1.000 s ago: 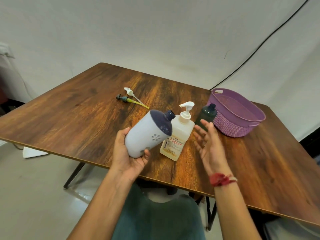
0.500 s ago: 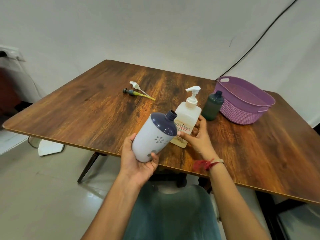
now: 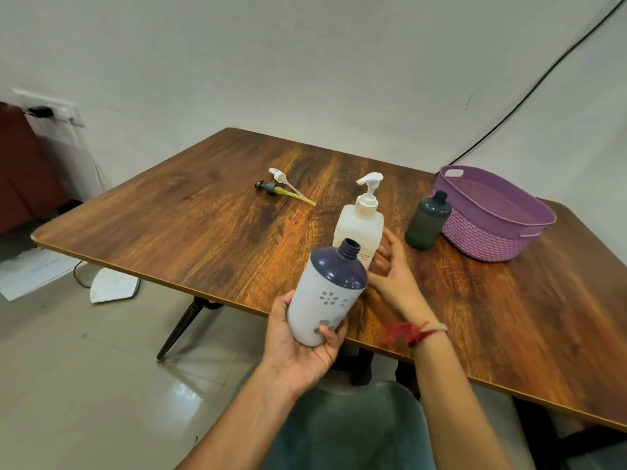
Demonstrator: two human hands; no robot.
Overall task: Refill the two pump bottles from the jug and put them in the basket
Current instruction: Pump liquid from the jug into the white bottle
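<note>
Head view: left hand (image 3: 298,347) grips uncapped white bottle (image 3: 322,296), tilted; right hand (image 3: 390,276) loose-fingered beside jug (image 3: 359,228), nothing clasped. Advice: grasp jug firmly, bring bottle neck upright.

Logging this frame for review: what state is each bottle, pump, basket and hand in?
White bottle: uncapped, tilted, held by left hand.
Cream pump bottle: upright, pump on.
Green bottle: upright, pumpless.
Two pumps: lying loose.
Basket: upright, empty.
Right hand: open, beside cream pump bottle.
</note>
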